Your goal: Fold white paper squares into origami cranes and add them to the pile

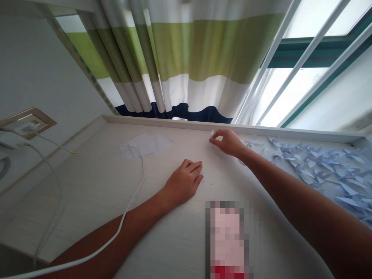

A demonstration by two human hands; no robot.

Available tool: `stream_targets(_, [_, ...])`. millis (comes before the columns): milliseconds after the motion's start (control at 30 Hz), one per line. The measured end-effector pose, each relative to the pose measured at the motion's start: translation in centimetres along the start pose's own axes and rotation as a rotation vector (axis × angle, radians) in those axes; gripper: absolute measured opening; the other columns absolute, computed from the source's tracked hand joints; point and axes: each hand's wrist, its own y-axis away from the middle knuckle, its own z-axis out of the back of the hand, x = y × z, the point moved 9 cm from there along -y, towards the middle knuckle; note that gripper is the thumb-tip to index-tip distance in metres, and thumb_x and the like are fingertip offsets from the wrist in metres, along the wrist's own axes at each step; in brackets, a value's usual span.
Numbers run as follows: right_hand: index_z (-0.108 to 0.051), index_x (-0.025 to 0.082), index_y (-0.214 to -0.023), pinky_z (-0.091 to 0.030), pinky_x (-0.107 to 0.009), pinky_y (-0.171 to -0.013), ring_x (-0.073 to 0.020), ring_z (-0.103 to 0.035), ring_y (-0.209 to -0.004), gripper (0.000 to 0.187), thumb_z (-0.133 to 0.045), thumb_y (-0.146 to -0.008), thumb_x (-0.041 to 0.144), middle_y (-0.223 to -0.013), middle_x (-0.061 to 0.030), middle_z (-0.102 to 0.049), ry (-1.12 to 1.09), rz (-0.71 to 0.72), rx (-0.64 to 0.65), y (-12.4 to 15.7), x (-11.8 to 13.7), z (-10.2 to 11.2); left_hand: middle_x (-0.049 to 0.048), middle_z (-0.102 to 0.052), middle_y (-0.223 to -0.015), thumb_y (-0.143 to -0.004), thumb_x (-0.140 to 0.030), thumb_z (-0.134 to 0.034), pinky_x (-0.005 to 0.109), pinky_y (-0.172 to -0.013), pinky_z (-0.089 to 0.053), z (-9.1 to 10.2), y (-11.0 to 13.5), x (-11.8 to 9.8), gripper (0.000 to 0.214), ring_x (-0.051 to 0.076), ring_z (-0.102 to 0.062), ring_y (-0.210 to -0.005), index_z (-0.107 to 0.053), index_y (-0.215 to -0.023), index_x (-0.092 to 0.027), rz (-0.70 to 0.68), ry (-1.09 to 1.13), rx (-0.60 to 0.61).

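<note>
My right hand (228, 142) is near the back edge of the white desk. Its thumb and index finger pinch a small white piece of paper (212, 133), partly hidden by the fingertips. Lower and to the left, my left hand (184, 181) rests on the desktop, its thumb slightly apart from its fingers. A tiny pale scrap shows by that thumb, too small to make out. Flat white paper sheets (145, 145) lie overlapping to the left of both hands. On the right, beyond my right forearm, many folded white paper pieces (316, 162) with pointed ends are heaped.
A white cable (144, 170) loops over the desk (95, 186) and across my left forearm, coming from a wall socket (33, 122). A blurred-out phone-like object (228, 236) lies at the front. Behind the raised back rim hang striped curtains (209, 50) beside white bars.
</note>
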Motion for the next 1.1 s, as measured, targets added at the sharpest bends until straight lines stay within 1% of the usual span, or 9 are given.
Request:
stream_targets(133, [-0.077,0.019,-0.081,-0.055,-0.042,-0.084,-0.0255,-0.071,-0.084,0.025,-0.071,-0.087,0.043,-0.086,-0.0084,-0.078,-0.281,-0.103,0.075,4.8,0.5,2.1,0.0160,-0.061,-0.142,-0.100,-0.026,-0.055,0.048,-0.112,-0.046,0.1,0.2,0.5,0.031,0.028,-0.050,-0.130,-0.066,-0.126,-0.013,0.026,0.036,-0.039])
stream_targets(233, [-0.077,0.019,-0.085,-0.056,-0.040,-0.087,-0.0238,-0.073,-0.089,0.030,-0.073,-0.085,0.048,-0.091,-0.0088,-0.079,-0.558,-0.121,0.086,7.9,1.8,3.7,0.0150,-0.065,-0.133,-0.098,-0.025,-0.058,0.048,-0.110,-0.046,0.1,0.2,1.1,0.032,0.028,-0.053,-0.127,-0.065,-0.127,-0.013,0.086,0.081,-0.058])
stream_targets(300, [-0.076,0.018,-0.086,-0.057,-0.039,-0.085,-0.0228,-0.073,-0.087,0.032,-0.073,-0.085,0.049,-0.089,-0.0089,-0.079,-0.613,-0.112,0.103,9.4,2.7,4.4,0.0121,-0.067,-0.127,-0.096,-0.024,-0.061,0.048,-0.109,-0.047,0.1,0.1,1.7,0.032,0.027,-0.055,-0.121,-0.065,-0.126,-0.015,0.136,0.140,-0.047])
stream_targets(400, [-0.075,0.018,-0.084,-0.058,-0.040,-0.080,-0.0225,-0.073,-0.080,0.031,-0.071,-0.086,0.049,-0.083,-0.0083,-0.078,-0.514,-0.105,0.045,11.0,2.8,5.6,0.0080,-0.070,-0.115,-0.088,-0.019,-0.069,0.044,-0.101,-0.051,0.1,0.1,3.0,0.038,0.025,-0.060,-0.109,-0.065,-0.125,-0.018,0.258,0.261,-0.048])
stream_targets(533, [-0.074,0.020,-0.083,-0.056,-0.045,-0.082,-0.0249,-0.071,-0.081,0.024,-0.068,-0.090,0.041,-0.086,-0.0088,-0.078,-0.094,-0.123,-0.177,13.1,0.9,7.9,0.0060,-0.070,-0.103,-0.085,-0.017,-0.069,0.042,-0.096,-0.052,0.1,0.2,4.4,0.041,0.024,-0.062,-0.101,-0.065,-0.125,-0.020,0.336,0.349,-0.035])
stream_targets(700, [-0.075,0.018,-0.088,-0.046,-0.061,-0.098,-0.0338,-0.070,-0.098,0.027,-0.056,-0.097,0.035,-0.096,-0.0131,-0.077,0.298,-0.070,-0.147,15.3,-0.1,8.1,0.0105,-0.068,-0.118,-0.076,-0.024,-0.076,0.048,-0.109,-0.042,0.5,0.6,6.6,0.041,0.029,-0.057,-0.117,-0.070,-0.117,-0.018,0.431,0.369,-0.077])
stream_targets(767, [-0.075,0.019,-0.089,-0.043,-0.062,-0.102,-0.0338,-0.070,-0.099,0.029,-0.055,-0.098,0.038,-0.096,-0.0126,-0.078,0.327,-0.047,-0.135,15.9,0.5,8.1,0.0101,-0.070,-0.110,-0.074,-0.023,-0.076,0.044,-0.107,-0.044,-0.1,0.7,7.5,0.031,0.028,-0.060,-0.112,-0.073,-0.105,-0.017,0.499,0.456,-0.042])
stream_targets(967, [-0.075,0.020,-0.089,-0.040,-0.060,-0.107,-0.0302,-0.071,-0.099,0.024,-0.057,-0.096,0.033,-0.097,-0.0083,-0.079,0.257,-0.061,-0.113,17.3,3.7,8.5,0.0025,-0.068,-0.072,-0.065,-0.028,-0.083,0.030,-0.070,-0.052,0.4,0.2,7.7,0.031,0.019,-0.063,-0.071,-0.071,-0.089,-0.013,0.601,0.615,0.011])
stream_targets(1100, [-0.074,0.020,-0.098,-0.046,-0.058,-0.103,-0.0286,-0.072,-0.100,0.020,-0.060,-0.095,0.035,-0.102,-0.0093,-0.078,0.058,-0.060,-0.142,18.6,6.5,9.6,0.0081,-0.074,-0.091,-0.078,-0.043,-0.077,0.032,-0.077,-0.053,3.5,0.0,4.8,0.033,0.020,-0.068,-0.083,-0.069,-0.093,-0.014,0.528,0.768,-0.011])
